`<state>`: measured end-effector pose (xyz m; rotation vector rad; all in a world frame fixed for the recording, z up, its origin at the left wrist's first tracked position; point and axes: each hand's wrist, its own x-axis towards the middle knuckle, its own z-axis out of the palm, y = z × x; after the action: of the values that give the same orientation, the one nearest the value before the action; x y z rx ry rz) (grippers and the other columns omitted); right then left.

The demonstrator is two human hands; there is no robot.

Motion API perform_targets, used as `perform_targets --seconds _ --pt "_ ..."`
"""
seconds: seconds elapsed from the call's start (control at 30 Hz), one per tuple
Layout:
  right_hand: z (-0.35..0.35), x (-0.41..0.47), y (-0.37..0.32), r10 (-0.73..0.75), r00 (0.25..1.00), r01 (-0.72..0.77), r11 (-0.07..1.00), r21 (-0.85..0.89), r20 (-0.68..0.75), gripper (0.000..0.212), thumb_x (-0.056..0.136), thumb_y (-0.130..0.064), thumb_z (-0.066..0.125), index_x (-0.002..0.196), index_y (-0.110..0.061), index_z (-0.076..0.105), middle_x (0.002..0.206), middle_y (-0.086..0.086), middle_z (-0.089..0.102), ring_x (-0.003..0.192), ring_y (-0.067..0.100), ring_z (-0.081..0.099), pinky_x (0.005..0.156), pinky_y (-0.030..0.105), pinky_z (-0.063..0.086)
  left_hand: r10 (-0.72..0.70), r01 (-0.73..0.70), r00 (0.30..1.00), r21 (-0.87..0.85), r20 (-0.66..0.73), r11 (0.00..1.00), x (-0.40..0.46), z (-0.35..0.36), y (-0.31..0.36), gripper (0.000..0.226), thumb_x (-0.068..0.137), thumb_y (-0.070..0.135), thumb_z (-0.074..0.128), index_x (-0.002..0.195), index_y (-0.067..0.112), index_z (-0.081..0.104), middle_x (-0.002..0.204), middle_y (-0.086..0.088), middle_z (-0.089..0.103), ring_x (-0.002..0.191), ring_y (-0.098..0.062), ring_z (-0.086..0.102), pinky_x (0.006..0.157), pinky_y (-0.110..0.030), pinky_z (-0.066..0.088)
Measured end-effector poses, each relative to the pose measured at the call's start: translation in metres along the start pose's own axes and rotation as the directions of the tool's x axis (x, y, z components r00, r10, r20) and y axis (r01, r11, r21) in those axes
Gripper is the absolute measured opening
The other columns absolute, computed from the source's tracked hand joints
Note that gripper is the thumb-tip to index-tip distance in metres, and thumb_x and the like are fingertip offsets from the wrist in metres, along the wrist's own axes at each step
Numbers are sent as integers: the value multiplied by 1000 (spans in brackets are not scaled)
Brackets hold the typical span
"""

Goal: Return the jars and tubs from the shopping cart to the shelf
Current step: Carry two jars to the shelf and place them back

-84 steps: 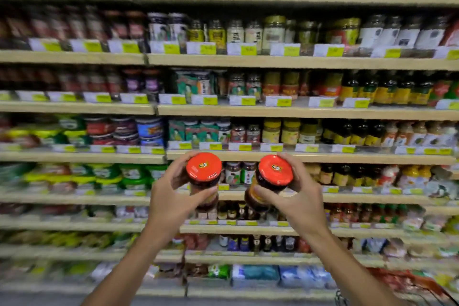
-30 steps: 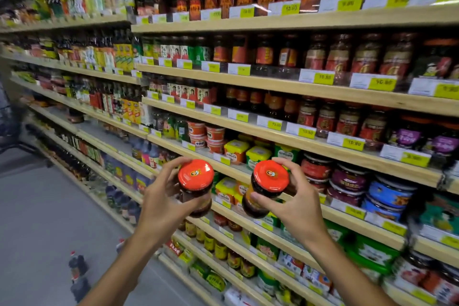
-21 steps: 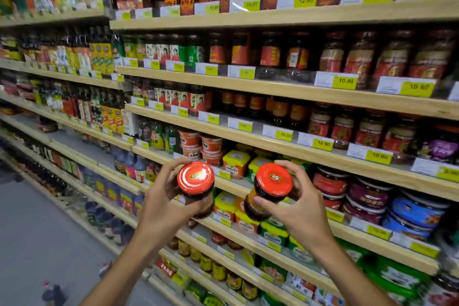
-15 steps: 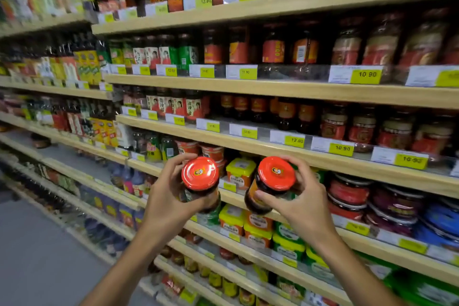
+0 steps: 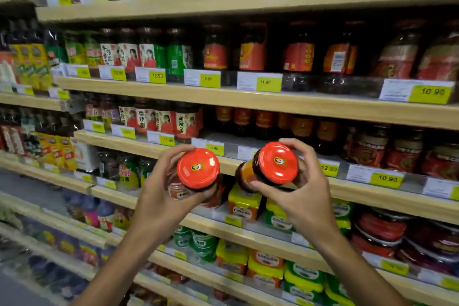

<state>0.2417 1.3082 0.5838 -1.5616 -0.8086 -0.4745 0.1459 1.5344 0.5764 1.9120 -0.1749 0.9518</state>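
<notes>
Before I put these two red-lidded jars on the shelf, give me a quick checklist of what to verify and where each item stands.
1. Left hand grips the left jar firmly: ok, fingers and thumb wrap it below the lid.
2. Right hand grips the right jar firmly: ok, fingers curl round it.
3. Both red lids seated: ok as far as shown.
4. Jars apart from each other: ok, a gap shows between them.
5. Free slot on the shelf behind the jars: cannot tell, the jars and hands hide part of it.
6. Matching product row located: cannot tell, the jar labels are hidden.
</notes>
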Motion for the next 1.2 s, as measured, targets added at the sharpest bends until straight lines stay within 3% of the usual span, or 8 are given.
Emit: perform_targets --seconds 0.1,0.23,0.4,0.5,0.7,0.93,1.1,1.2 --pt "21 9 -1 -27 995 27 1000 -5 -94 82 62 -18 96 129 -31 51 124 -28 58 118 6 62 89 17 54 45 -46 999 -46 -17 998 18 -13 -13 76 66 23 88 128 43 50 131 23 57 126 -4 57 98 -22 52" --pt "51 22 1 -100 968 86 994 -72 -230 83 63 -17 95 131 -24 48 121 -35 55 115 4 63 89 17 53 81 -79 997 -113 15 991 38 -34 -32 76 66 28 88 132 33 50 135 17 56 130 -14 56 102 -39 53" --pt "86 40 11 -195 908 146 977 -156 -371 82 67 -18 95 132 -21 46 122 -33 55 115 12 63 92 33 57 126 -117 992 -191 32 975 55 -52 -51 78 66 18 90 131 28 50 132 24 55 130 -14 55 101 -44 54" --pt "104 49 19 -220 880 155 971 -184 -421 81 68 -15 94 131 -22 44 125 -32 53 118 11 61 93 27 54 142 -129 989 -224 43 966 61 -61 -62 79 64 13 92 129 30 51 133 23 54 130 -15 56 100 -45 55" --pt "119 64 37 -230 860 95 950 -299 -456 80 70 -19 95 132 -28 45 130 -1 58 115 12 62 90 19 52 168 -141 983 -275 79 951 64 -74 -82 81 64 8 93 132 28 52 136 18 55 132 -16 54 100 -46 54" --pt "118 75 49 -185 891 6 918 -397 -414 78 71 -26 94 134 -23 47 128 -6 57 113 10 61 90 14 49 189 -160 980 -299 67 941 65 -80 -92 84 63 8 93 130 35 52 136 17 57 132 -16 55 100 -40 55" --pt "116 86 55 -88 914 -95 902 -420 -396 76 73 -31 92 132 -33 44 120 -7 63 110 8 63 92 9 46 192 -164 980 -313 59 935 66 -79 -94 84 62 10 93 132 30 52 136 18 56 132 -17 55 100 -48 54" --pt "114 95 56 -54 920 -139 881 -453 -388 70 76 -38 89 132 -23 48 118 -6 66 111 11 62 96 17 46 196 -173 979 -305 47 937 67 -77 -95 84 63 11 92 132 36 51 136 20 55 132 -17 54 101 -49 54"
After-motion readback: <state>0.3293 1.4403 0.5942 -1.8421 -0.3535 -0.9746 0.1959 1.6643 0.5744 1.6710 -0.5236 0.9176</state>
